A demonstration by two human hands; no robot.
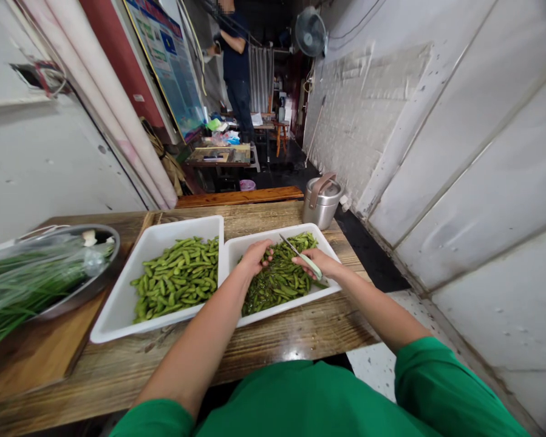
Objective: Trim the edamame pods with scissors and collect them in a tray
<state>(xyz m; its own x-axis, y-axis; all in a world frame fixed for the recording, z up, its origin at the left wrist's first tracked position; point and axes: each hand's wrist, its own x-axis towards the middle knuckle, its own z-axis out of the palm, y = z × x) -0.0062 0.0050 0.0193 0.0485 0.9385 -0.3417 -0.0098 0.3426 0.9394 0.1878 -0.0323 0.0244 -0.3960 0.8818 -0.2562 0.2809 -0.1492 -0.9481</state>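
So, head cam view: two white trays of green pods sit side by side on a wooden table point(118, 370). The right hand point(320, 261) is wrapped around a pale green-handled cutter point(311, 266) (scissors or a knife, honestly can't tell), its dark blade pointing far and left over the right tray point(295, 301). The left hand point(257, 255) is at the left part of that same tray, fingers curled, and I can't tell whether it's pinching anything. The darker pods point(275, 288) lie in the right tray below both hands, while the plumper pods point(177, 279) are heaped in the left tray point(118, 297).

Just beyond the right tray's far side there's a lidded metal pot point(322, 209) with a brown handle. Over at the left, a metal bowl point(111, 258) of bagged long greens point(40, 279) sits on a wooden board point(36, 361). Way at the far end, another person point(236, 54) in dark clothes is standing.
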